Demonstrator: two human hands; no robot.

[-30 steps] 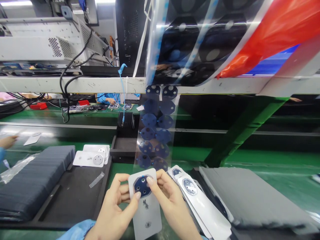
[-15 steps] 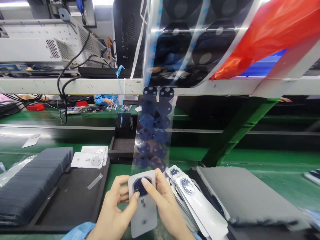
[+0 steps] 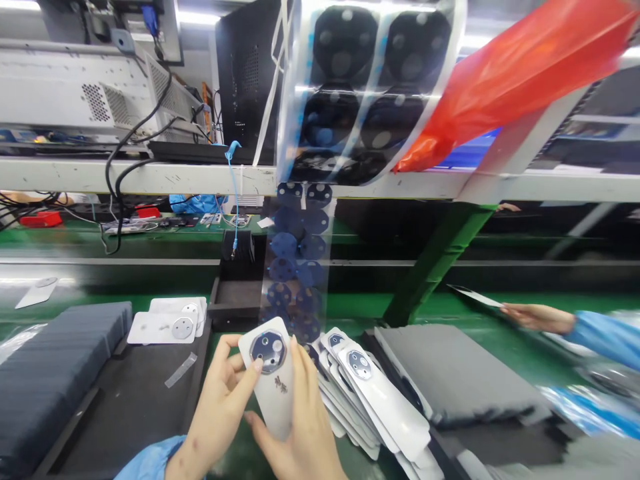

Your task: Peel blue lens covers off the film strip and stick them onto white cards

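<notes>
Between my two hands is a white phone back cover (image 3: 270,399), tilted to the left, with a dark round film (image 3: 261,348) over its camera area and small dark marks below. My left hand (image 3: 217,400) is closed on its left edge, the thumb lying by the film. My right hand (image 3: 307,427) wraps the right edge and lower part, fingers up along the side and thumb across the bottom. Just right of it lies a fanned stack of similar white covers (image 3: 385,393). A clear strip (image 3: 295,270) of dark round films hangs down behind my hands.
A roll of films (image 3: 370,87) sits above on the white rail (image 3: 185,179). At left, a black tray (image 3: 135,407) holds dark sheets (image 3: 65,380); white covers (image 3: 165,328) lie at its far edge. Grey foam (image 3: 460,373) lies right; another person's hand (image 3: 537,317) holds a cover there.
My right thumb has left the film, and that hand has shifted to the cover's right side and lower end. The cover now tilts left. Another person's hand has come in at right.
</notes>
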